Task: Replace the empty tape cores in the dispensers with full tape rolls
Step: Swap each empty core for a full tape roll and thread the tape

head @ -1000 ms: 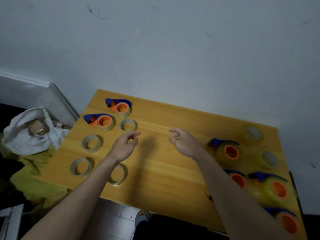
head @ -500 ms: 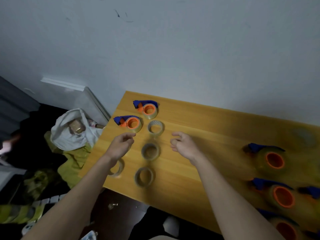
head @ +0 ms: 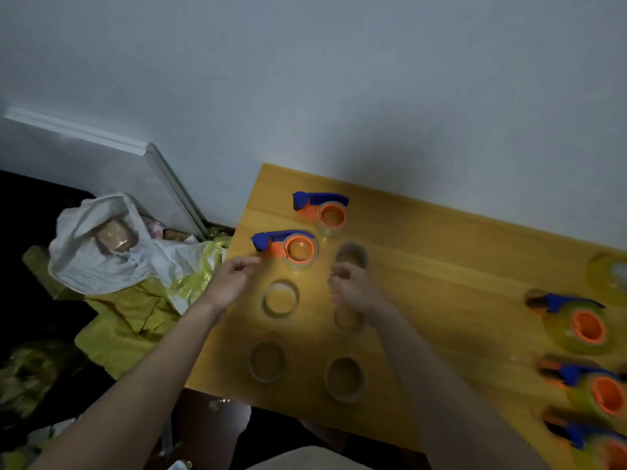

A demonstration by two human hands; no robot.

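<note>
Hands first: left hand [head: 230, 283] over the table's left edge, fingers loosely curled and parted, holding nothing. Right hand [head: 353, 288] just to its right, blurred, fingers half-curled, nothing visibly held.

Near dispenser [head: 288, 247]: blue and orange, just beyond the left fingertips, not touched; only a thin clear ring shows around its orange hub. Far dispenser [head: 324, 210]: same colours, farther out toward the wall.

Empty cores: one [head: 281, 299] between the two hands; one [head: 352, 256] just past the right fingertips; one [head: 346, 320] partly under the right wrist; two nearer the body, [head: 267, 361] and [head: 344, 379].

Loaded dispensers with yellowish rolls, well right of the right arm: [head: 582, 325], [head: 600, 390], [head: 604, 442], all blurred.

Table [head: 441, 266]: yellow wood, against a pale wall.

White bag [head: 101, 245]: left of the left hand, off the table.
</note>
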